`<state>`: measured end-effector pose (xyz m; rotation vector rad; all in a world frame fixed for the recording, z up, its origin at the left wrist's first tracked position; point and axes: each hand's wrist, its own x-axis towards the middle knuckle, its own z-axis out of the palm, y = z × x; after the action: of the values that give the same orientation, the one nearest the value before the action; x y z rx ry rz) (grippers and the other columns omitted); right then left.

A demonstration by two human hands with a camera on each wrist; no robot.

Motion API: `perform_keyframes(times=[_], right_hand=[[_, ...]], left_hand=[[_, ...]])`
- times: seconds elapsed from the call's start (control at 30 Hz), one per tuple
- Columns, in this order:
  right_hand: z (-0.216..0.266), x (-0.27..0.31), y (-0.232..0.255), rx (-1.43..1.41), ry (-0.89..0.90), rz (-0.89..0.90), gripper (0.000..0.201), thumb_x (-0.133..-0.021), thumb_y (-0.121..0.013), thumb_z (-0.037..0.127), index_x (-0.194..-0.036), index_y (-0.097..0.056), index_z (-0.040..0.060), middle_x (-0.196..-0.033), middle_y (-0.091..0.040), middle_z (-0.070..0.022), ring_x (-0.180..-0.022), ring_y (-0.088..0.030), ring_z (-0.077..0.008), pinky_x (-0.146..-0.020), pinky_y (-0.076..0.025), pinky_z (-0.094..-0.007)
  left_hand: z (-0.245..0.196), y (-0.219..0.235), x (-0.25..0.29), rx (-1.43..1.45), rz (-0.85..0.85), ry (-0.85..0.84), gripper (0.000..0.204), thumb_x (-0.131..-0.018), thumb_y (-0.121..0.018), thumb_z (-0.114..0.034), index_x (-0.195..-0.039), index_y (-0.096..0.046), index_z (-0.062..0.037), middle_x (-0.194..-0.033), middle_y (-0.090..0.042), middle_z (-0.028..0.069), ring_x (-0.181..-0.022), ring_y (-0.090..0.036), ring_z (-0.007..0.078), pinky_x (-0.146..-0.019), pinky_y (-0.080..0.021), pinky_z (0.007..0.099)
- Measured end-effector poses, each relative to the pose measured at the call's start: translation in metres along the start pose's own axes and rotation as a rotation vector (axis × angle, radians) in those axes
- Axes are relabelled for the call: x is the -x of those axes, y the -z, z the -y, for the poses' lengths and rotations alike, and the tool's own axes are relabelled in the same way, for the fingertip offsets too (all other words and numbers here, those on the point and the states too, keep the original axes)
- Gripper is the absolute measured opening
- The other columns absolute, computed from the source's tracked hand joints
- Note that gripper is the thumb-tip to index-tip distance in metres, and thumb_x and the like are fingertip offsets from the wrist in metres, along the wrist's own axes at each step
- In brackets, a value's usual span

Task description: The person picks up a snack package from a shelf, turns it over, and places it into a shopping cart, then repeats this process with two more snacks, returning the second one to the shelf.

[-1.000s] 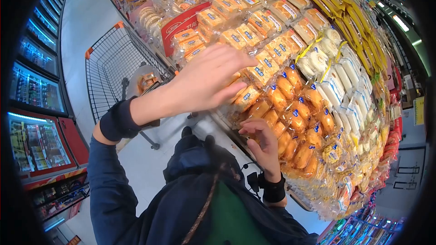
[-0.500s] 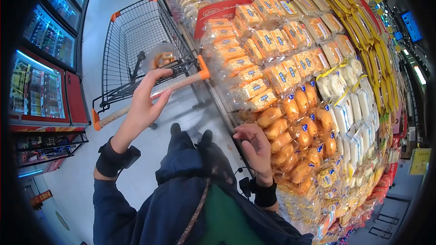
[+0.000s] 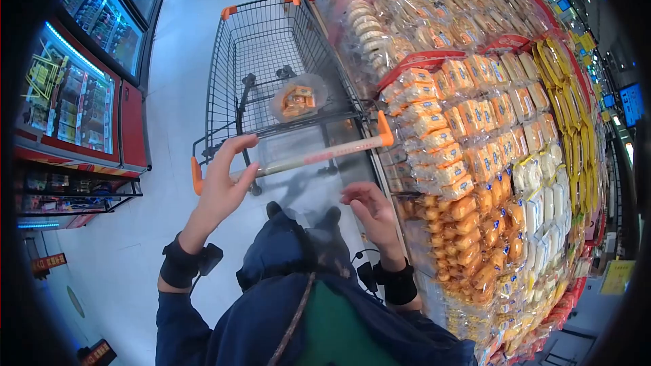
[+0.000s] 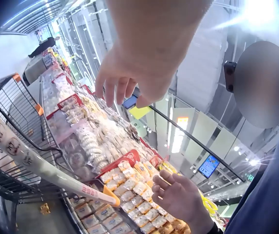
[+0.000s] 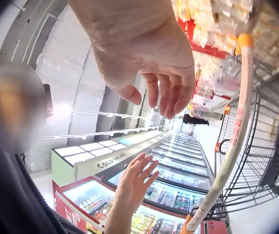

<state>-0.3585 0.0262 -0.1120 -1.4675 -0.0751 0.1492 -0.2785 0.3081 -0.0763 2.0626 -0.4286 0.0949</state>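
Observation:
My left hand is beside the left part of the cart's handle bar, fingers loosely bent and thumb apart, holding nothing. In the left wrist view the left hand hangs clear of the handle bar. My right hand is raised between the bar and the bread display, its relaxed fingers around no object; it is also large in the right wrist view, the right hand apart from the handle bar. In the wire cart lies a clear bag with packaged food.
Packaged bread and buns fill the sloping display on the right. Lit glass-door coolers line the left side. Pale floor runs between them. A person in dark clothing is far down the aisle.
My left hand has left the bread display and moved left to the cart's handle. The view has turned, bringing the cart nearer the middle. The right hand keeps much the same pose.

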Motion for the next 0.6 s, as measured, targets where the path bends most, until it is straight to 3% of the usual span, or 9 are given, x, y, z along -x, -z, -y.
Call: perform_keyframes(times=[0.27,0.6], right_hand=[[-0.018,-0.046,-0.085,0.05,-0.056,0.169,0.02,-0.09,-0.056,0.007,-0.11,-0.055,0.0027,-0.104,-0.061,-0.0054,-0.093,-0.06,-0.0143,-0.087,-0.046,-0.0305],[-0.023,-0.079,-0.089,0.071,-0.111,0.205,0.019,-0.089,-0.053,0.0,-0.108,-0.056,-0.0006,-0.106,-0.061,-0.0084,-0.095,-0.06,-0.0154,-0.086,-0.047,-0.029]], left_hand=[[0.042,0.051,0.026,0.112,-0.092,0.107,0.039,-0.083,-0.058,-0.001,-0.121,-0.052,-0.0019,-0.111,-0.062,0.0113,-0.11,-0.057,0.0216,-0.097,-0.04,0.0343],[0.063,0.056,0.02,0.097,-0.097,0.136,0.038,-0.083,-0.059,0.0,-0.12,-0.052,-0.0017,-0.11,-0.062,0.0117,-0.108,-0.058,0.0225,-0.096,-0.04,0.0336]])
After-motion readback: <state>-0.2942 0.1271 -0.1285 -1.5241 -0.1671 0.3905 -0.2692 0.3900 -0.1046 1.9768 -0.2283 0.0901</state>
